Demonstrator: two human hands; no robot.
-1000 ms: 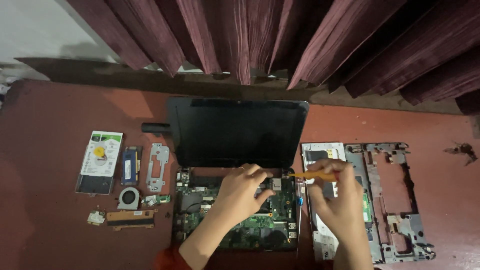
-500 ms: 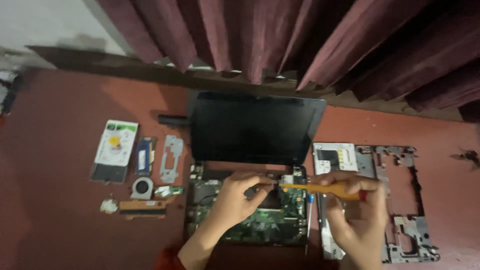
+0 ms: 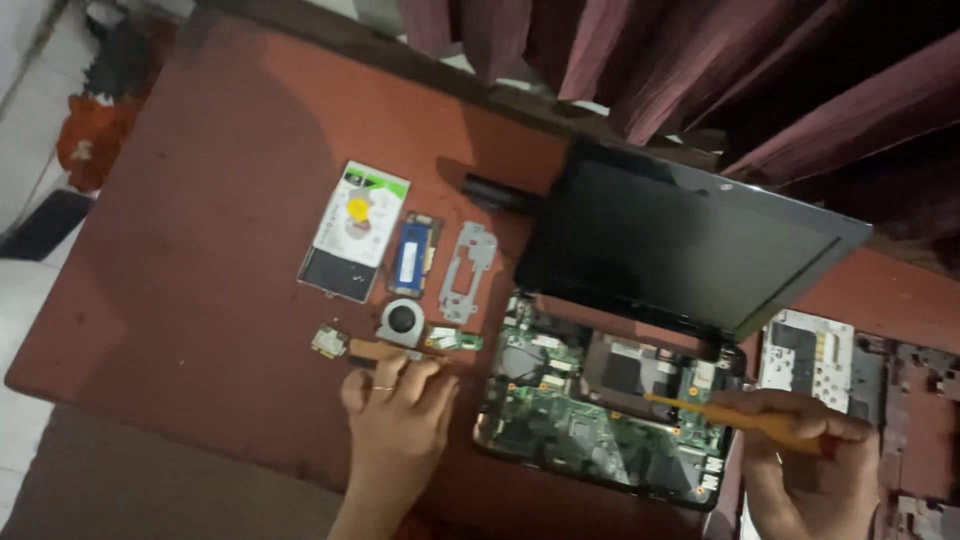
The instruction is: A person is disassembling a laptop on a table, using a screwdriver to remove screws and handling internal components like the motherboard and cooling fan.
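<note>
The left hand (image 3: 395, 410) rests on the tabletop (image 3: 200, 300), its grip released, fingertips touching a small brown part (image 3: 385, 351) just near of the fan (image 3: 402, 322); the right hand (image 3: 815, 470) has its grip clenched on an orange screwdriver (image 3: 740, 418), tip over the open laptop (image 3: 610, 420) at right; a drive (image 3: 355, 230), memory stick (image 3: 410, 255) and bracket (image 3: 465, 272) lie farther off.

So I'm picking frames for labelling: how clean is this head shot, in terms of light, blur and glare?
Head view: dim, warm light, the picture tilted and soft overall; the left hand and right hand look slightly smeared; the laptop screen is dark without glare; the curtain sinks into shadow; the motherboard detail is grainy.
</note>
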